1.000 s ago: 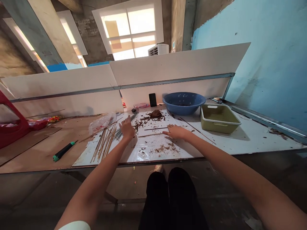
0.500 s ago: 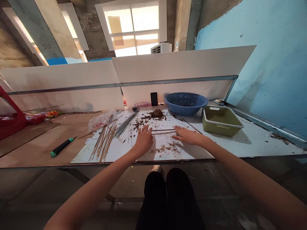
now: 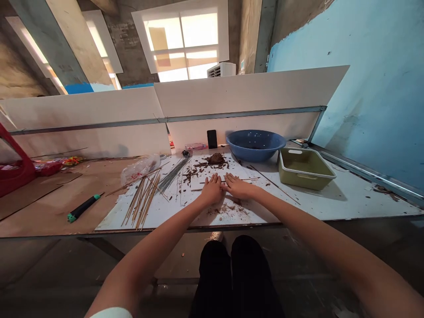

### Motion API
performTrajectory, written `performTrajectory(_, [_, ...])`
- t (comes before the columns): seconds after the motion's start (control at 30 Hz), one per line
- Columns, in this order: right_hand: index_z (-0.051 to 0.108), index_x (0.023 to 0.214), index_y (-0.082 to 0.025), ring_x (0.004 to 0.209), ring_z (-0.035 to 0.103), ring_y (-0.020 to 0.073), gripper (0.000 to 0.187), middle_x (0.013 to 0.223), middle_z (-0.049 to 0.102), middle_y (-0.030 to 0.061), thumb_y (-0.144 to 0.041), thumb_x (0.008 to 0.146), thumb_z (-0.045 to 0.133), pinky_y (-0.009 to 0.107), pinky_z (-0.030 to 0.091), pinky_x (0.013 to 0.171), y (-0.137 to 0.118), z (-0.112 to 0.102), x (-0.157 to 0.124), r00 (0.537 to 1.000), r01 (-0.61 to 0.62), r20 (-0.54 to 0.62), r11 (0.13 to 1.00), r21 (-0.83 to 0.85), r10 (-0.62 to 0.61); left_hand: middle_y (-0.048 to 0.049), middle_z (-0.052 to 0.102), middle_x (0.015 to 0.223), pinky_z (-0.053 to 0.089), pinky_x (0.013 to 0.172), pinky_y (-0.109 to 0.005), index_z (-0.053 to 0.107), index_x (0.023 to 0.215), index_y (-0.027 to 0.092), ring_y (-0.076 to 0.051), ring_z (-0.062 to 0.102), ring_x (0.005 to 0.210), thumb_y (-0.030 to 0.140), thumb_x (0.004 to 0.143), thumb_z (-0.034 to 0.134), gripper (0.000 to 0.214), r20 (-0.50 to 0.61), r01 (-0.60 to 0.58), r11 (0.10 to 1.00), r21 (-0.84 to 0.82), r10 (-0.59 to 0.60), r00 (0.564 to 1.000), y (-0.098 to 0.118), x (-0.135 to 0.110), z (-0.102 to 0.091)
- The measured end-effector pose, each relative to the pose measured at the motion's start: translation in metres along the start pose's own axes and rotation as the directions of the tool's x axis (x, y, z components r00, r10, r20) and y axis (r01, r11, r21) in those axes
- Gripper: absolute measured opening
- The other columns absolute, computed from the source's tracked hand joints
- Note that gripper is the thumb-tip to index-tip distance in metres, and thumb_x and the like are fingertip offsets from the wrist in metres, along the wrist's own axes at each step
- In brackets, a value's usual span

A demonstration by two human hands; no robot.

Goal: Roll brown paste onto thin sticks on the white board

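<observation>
My left hand (image 3: pixel 213 190) lies flat, fingers stretched forward, on the white board (image 3: pixel 179 214). Beside it, almost touching at the thumbs, my right hand (image 3: pixel 239 187) is also flat with its fingers out. Under both palms run thin sticks; one brownish stick (image 3: pixel 253 179) pokes out to the right, and a pale stick end (image 3: pixel 196 190) shows at the left. What lies beneath the palms is hidden. Beyond the fingertips sits a dark brown, crumbly lump (image 3: pixel 217 159) with small rolled bits around it. Brown crumbs (image 3: pixel 232 210) are scattered nearer the front edge.
Left of my hands lie bamboo sticks (image 3: pixel 141 203), grey wires (image 3: pixel 175 171), a plastic bag (image 3: pixel 141 168) and a green-black screwdriver (image 3: pixel 84 208). At the back stand a phone (image 3: pixel 212 139) and a blue basin (image 3: pixel 255 152). A green bin (image 3: pixel 306 176) is on the right.
My hands have come together from well apart: the left slid right and the right slid left along the sticks. Stick ends now show outside both hands.
</observation>
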State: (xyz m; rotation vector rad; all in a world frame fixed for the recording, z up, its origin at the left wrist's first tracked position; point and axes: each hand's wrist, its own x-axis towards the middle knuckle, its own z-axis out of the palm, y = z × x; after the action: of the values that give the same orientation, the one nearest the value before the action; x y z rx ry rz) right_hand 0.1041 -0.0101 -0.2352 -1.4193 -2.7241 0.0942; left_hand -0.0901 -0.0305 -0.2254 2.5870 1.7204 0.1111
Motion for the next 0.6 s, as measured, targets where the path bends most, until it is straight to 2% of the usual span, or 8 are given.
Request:
performTrajectory(0.1, [0.022, 0.184, -0.003, 0.179, 0.012, 0.0383, 0.097, 0.19, 0.017, 0.0266, -0.072, 0.117, 0.022, 0.058, 0.02, 0.144, 0.004, 0.015, -0.009, 0.998, -0.033, 0.063, 0.995, 0.095, 0.027, -0.0182, 0.021, 0.192, 0.022, 0.144, -0.058, 0.027, 0.184, 0.013, -0.033, 0.019, 0.18, 0.045, 0.118, 0.025, 0.073, 0.004, -0.053, 0.998, 0.026, 0.053, 0.999, -0.01, -0.014, 0.014])
performTrajectory(0.17, [0.02, 0.184, -0.001, 0.179, 0.011, 0.0396, 0.101, 0.19, 0.016, 0.0283, -0.076, 0.115, 0.02, 0.059, 0.018, 0.144, 0.006, 0.016, -0.002, 0.995, -0.044, 0.096, 0.992, 0.116, 0.033, -0.0173, 0.017, 0.192, 0.022, 0.144, -0.058, 0.024, 0.185, 0.013, -0.033, 0.016, 0.18, 0.047, 0.118, 0.024, 0.075, 0.021, -0.054, 0.998, 0.039, 0.053, 0.998, -0.015, -0.011, 0.015])
performTrajectory(0.3, [0.022, 0.186, -0.013, 0.178, 0.016, 0.0416, 0.095, 0.19, 0.023, 0.0244, -0.076, 0.115, 0.023, 0.065, 0.021, 0.142, 0.013, 0.0, 0.033, 0.986, -0.12, 0.127, 0.987, 0.107, 0.106, -0.0179, 0.019, 0.192, 0.024, 0.143, -0.061, 0.025, 0.184, 0.012, -0.035, 0.019, 0.18, 0.041, 0.117, 0.023, 0.074, 0.112, 0.042, 0.999, 0.012, -0.043, 0.993, -0.016, 0.022, -0.006])
performTrajectory(0.4, [0.016, 0.185, -0.006, 0.18, 0.011, 0.0385, 0.096, 0.191, 0.016, 0.0256, -0.073, 0.116, 0.016, 0.06, 0.016, 0.144, 0.016, -0.003, 0.042, 0.982, -0.173, 0.097, 0.98, 0.099, 0.163, -0.0184, 0.017, 0.192, 0.019, 0.144, -0.059, 0.023, 0.184, 0.008, -0.034, 0.016, 0.18, 0.037, 0.117, 0.019, 0.073, 0.109, 0.074, 0.997, 0.011, -0.075, 0.991, -0.018, 0.035, -0.014])
performTrajectory(0.47, [0.014, 0.185, -0.003, 0.18, 0.007, 0.038, 0.1, 0.192, 0.012, 0.0262, -0.074, 0.115, 0.012, 0.058, 0.014, 0.145, 0.018, 0.004, 0.035, 0.987, -0.154, 0.061, 0.981, 0.114, 0.148, -0.0184, 0.013, 0.193, 0.016, 0.145, -0.057, 0.02, 0.184, 0.006, -0.033, 0.011, 0.181, 0.041, 0.118, 0.016, 0.075, 0.072, 0.047, 0.999, 0.013, -0.048, 0.996, -0.021, 0.029, -0.008])
performTrajectory(0.6, [0.013, 0.187, -0.012, 0.18, 0.005, 0.0401, 0.106, 0.193, 0.011, 0.0214, -0.085, 0.11, 0.017, 0.061, 0.014, 0.144, 0.019, 0.018, 0.02, 0.995, -0.079, 0.063, 0.988, 0.133, 0.071, -0.0177, 0.009, 0.193, 0.018, 0.145, -0.055, 0.02, 0.184, 0.009, -0.032, 0.009, 0.181, 0.052, 0.119, 0.014, 0.079, 0.066, -0.022, 1.0, 0.022, 0.021, 0.998, -0.033, 0.013, 0.011])
